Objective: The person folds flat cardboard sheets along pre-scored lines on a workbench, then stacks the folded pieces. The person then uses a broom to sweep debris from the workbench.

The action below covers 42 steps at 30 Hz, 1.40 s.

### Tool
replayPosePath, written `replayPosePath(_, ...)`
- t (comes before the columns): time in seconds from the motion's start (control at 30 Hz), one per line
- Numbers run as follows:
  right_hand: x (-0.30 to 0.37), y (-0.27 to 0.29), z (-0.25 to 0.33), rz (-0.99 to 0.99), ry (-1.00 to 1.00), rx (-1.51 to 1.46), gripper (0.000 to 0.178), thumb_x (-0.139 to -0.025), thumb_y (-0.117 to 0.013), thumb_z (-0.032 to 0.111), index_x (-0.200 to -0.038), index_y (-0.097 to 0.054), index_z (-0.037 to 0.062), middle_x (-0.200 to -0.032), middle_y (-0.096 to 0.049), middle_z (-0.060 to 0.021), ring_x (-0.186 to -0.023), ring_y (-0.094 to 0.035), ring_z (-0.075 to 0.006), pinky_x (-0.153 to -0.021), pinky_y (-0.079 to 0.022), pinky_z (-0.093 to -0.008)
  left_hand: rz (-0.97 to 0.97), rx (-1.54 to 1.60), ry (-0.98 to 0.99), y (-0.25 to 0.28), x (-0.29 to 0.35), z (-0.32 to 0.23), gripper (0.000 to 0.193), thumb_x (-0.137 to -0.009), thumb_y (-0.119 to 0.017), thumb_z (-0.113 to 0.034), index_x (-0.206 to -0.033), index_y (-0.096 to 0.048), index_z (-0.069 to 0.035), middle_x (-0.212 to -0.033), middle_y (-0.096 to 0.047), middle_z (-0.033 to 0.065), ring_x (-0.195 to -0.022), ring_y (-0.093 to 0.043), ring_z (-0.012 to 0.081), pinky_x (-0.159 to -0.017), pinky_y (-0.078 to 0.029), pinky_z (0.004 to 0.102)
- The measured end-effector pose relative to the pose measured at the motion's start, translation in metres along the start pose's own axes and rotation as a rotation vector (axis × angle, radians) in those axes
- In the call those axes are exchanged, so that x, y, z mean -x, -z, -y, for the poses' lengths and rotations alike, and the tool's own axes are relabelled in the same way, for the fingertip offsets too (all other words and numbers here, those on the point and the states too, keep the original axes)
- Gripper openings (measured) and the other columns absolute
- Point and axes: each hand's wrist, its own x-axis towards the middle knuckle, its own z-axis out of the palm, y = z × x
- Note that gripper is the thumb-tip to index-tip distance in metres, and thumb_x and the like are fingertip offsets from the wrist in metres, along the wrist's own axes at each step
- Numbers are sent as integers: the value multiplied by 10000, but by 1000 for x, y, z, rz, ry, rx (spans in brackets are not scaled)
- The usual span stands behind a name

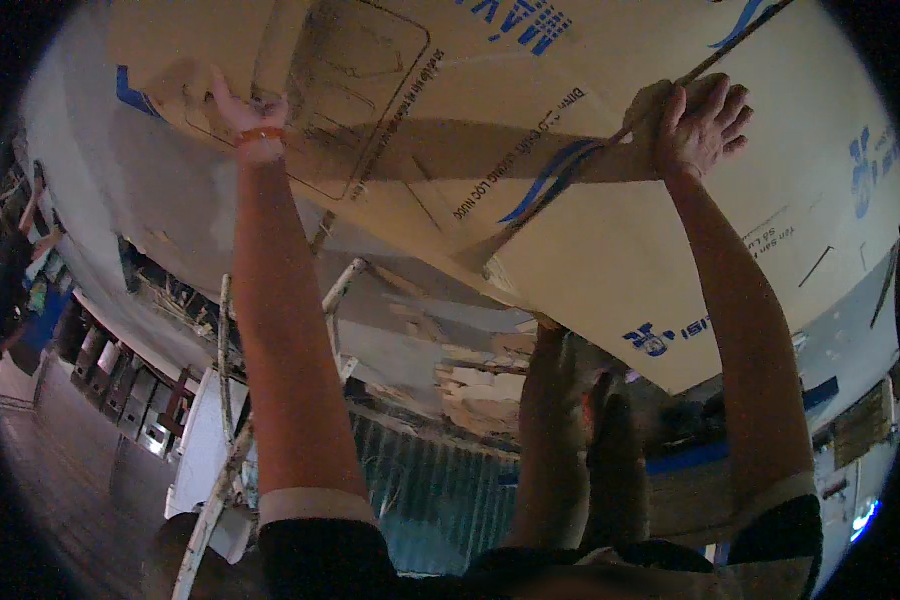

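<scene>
A large brown cardboard sheet [590,240] with blue and black print and a crease across it fills the upper part of the head view. Both my arms reach up to it. My left hand [253,112], with an orange band at the wrist, rests at the cardboard's lower left edge; one finger is stretched out and the others are partly hidden. My right hand [703,130] lies against the cardboard's right half, beside the crease, with its fingers spread. Dark arm shadows fall across the sheet.
Two bare limbs [552,440] rise between my arms to the cardboard's lower edge; whose they are I cannot tell. A worn white metal frame [210,510] stands beside my left arm. Corrugated sheeting [430,490] lies beyond. Someone in dark clothes [8,280] is at the far left.
</scene>
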Motion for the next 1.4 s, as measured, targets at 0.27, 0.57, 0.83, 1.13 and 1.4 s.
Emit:
replayPosePath(0.27, -4, -1, -2, -41, 32, -37, 777, -787, -446, 598, -1385, -243, 146, -1428, -211, -183, -1308, -129, -450, -992, -92, -648, 64, -24, 159, 13, -6, 2, 627, -746, -611, -544, -1182, -448, -124, -1057, -473, 102, -938, -458, 279, -860, -364, 453)
replayPosePath(0.57, 4, 99, 42, 812, -125, -1472, 640, -861, -485, 435, -1299, -342, -9, -1341, -385, -116, -1197, -391, -241, -1012, -288, -335, 428, 299, 460, -56, 275, 152, 372, -827, -586, -381, -1066, -547, -98, -813, -634, 38, -695, -595, 160, -638, -489, 326)
replayPosePath(0.83, 47, 179, -90, 1046, -584, -1319, 394, -841, -530, 284, -1130, -537, 15, -1096, -592, -74, -1021, -522, -192, -903, -386, -323, 1172, -290, 550, 51, 383, 223, 413, -922, -432, -242, -1281, -409, -39, -1264, -478, 101, -1195, -418, 232, -1024, -309, 385)
replayPosePath(1.13, 163, 438, -293, 988, -726, -1318, 570, -777, -617, 328, -1200, -449, -16, -991, -626, -139, -829, -597, -196, -764, -473, -321, 335, -411, 694, 206, 292, 155, 582, -931, -355, -403, -1354, -273, -13, -1368, -326, 157, -1230, -358, 260, -1004, -298, 407)
replayPosePath(1.4, 305, 439, -361, 932, -815, -1001, 590, -783, -662, 312, -1228, -440, -4, -978, -616, -104, -827, -586, -196, -770, -471, -315, 460, -506, 520, 199, 421, 118, 575, -928, -366, -396, -1345, -287, -8, -1323, -387, 156, -1189, -402, 251, -980, -326, 386)
